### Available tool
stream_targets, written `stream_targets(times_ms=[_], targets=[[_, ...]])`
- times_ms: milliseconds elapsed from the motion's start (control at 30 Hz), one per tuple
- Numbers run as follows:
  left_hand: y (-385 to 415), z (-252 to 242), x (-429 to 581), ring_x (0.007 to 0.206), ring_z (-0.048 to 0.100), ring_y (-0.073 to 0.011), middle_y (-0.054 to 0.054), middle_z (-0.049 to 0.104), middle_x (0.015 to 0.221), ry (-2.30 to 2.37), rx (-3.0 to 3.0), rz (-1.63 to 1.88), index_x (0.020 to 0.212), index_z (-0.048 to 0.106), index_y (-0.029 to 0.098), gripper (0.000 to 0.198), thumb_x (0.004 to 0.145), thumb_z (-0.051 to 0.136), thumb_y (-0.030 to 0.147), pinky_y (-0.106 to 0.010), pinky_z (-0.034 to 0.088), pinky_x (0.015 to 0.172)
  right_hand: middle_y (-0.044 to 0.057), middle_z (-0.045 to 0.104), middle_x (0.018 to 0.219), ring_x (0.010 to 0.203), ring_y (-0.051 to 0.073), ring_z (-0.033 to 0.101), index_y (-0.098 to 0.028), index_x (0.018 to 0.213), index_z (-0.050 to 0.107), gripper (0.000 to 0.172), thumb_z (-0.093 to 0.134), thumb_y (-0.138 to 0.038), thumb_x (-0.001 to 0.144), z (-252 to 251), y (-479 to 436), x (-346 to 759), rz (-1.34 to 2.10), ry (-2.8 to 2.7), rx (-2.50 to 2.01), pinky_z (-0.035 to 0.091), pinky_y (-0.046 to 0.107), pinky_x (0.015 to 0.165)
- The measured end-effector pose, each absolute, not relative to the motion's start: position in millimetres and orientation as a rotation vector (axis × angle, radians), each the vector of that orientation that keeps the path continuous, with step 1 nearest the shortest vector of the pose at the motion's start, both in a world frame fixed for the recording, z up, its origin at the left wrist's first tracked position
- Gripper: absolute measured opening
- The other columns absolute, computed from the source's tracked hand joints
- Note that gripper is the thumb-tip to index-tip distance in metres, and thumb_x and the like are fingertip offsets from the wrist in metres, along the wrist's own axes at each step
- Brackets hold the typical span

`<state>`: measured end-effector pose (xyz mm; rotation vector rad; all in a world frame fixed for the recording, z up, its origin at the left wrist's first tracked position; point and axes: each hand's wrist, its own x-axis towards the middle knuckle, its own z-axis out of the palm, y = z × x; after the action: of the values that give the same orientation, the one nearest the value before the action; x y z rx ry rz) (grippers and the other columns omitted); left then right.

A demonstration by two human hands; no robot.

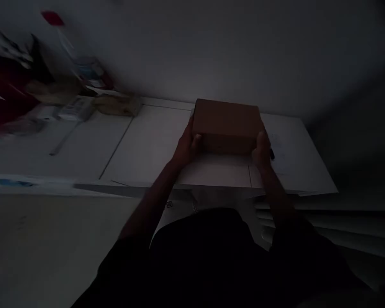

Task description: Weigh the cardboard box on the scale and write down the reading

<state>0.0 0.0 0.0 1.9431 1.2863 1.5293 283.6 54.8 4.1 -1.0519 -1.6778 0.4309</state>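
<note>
Box (227,120) near frame center is clamped between left hand (186,146) and right hand (262,150) at opposite ends, likely because it's too wide for one.

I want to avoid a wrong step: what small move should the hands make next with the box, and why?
Probably settle the brown box gently flat before letting go. The left hand and right hand hold its opposite ends, and I cannot tell whether its underside rests on the white tabletop.
</note>
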Motion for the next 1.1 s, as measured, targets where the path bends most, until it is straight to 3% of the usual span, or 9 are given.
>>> stream_targets(times_ms=[233,367,600,833,1100], targets=[[-11.6,8.6,-16.4,0.143,0.038,-0.0309,-0.019,0.033,0.157,1.370,1.975,1.565,0.158,0.026,0.014,0.083,0.098,0.030,0.071,-0.041,0.033,0.116,0.013,0.056,0.135,0.136,0.030,0.046,-0.020,0.136,0.058,0.068,0.033,-0.072,0.100,19.0,51.7,267.8,0.475,-1.742,-0.942,0.032,0.054,0.118],[-24.5,13.8,-34.4,0.141,0.042,-0.0315,-0.018,0.042,0.152,1.446,1.901,1.649,0.157,0.030,0.014,0.085,0.096,0.034,0.074,-0.043,0.034,0.116,0.011,0.054,0.140,0.135,0.028,0.047,-0.022,0.141,0.054,0.064,0.035,-0.068,0.101,37.0,48.7,247.2,0.554,-1.830,-0.858,0.037,0.051,0.116],[-57.6,19.9,-79.5,0.139,0.043,-0.0318,-0.018,0.054,0.140,1.663,1.776,1.759,0.153,0.039,0.014,0.084,0.095,0.034,0.075,-0.045,0.037,0.114,0.012,0.051,0.144,0.133,0.029,0.049,-0.019,0.146,0.050,0.067,0.038,-0.067,0.101,59.9,48.3,193.9,0.652,-1.990,-0.729,0.039,0.049,0.114],[-100.8,17.8,-124.5,0.133,0.050,-0.0329,-0.018,0.058,0.133,1.867,1.700,1.845,0.147,0.049,0.015,0.082,0.094,0.035,0.076,-0.046,0.037,0.115,0.011,0.057,0.138,0.126,0.030,0.055,-0.020,0.145,0.052,0.072,0.039,-0.073,0.097,60.6,52.3,133.3,0.812,-2.155,-0.595,0.051,0.045,0.103],[-134.3,0.7,-162.2,0.139,0.043,-0.0314,-0.017,0.048,0.146,1.933,1.637,2.000,0.151,0.041,0.017,0.076,0.097,0.040,0.069,-0.045,0.034,0.117,0.010,0.048,0.148,0.134,0.028,0.049,-0.019,0.155,0.039,0.085,0.044,-0.077,0.093,55.5,50.2,74.3,1.097,-2.223,-0.391,0.049,0.045,0.108]])
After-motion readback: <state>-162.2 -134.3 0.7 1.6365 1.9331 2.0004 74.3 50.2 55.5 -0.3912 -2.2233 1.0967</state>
